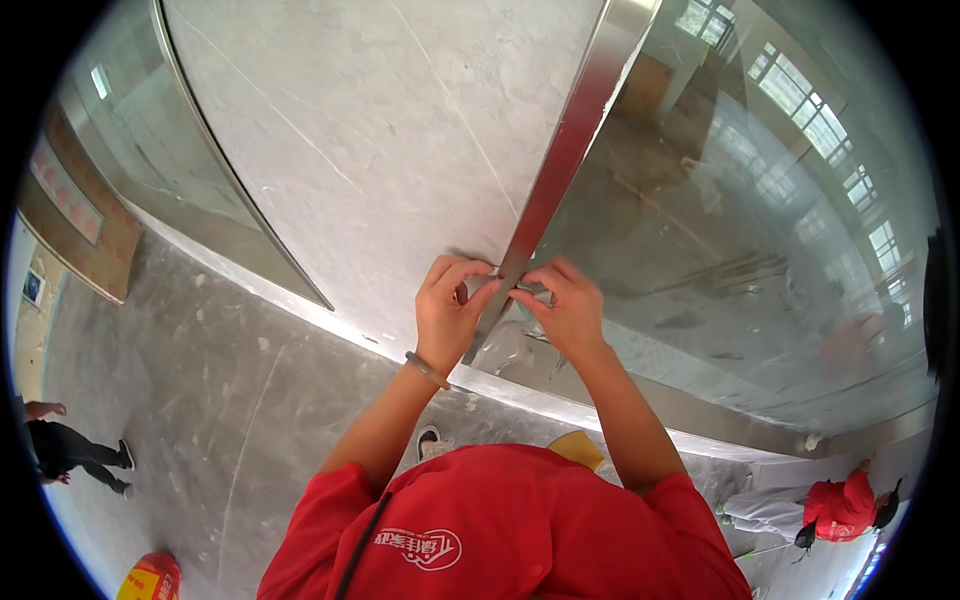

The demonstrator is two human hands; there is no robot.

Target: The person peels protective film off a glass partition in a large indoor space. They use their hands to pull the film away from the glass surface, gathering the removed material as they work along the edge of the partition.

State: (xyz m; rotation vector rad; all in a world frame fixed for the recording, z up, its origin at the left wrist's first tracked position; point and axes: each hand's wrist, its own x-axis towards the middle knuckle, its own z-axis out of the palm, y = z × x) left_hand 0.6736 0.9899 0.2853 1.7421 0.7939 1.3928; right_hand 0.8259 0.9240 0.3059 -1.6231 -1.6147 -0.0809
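Note:
A metal frame strip runs down between a pale marbled wall panel and a large glass pane. My left hand, with a bangle at the wrist, has its thumb and forefinger pinched at the strip's left edge. At the right edge, my right hand has its fingertips close together against the strip. Whether either hand grips a small piece there is too small to tell. Crumpled clear plastic film hangs at the lower part of the strip, between my wrists.
A metal sill runs along the foot of the glass. A person in a red shirt is at the far right; another person walks at the far left. A brown board leans at left. A red and yellow bag lies lower left.

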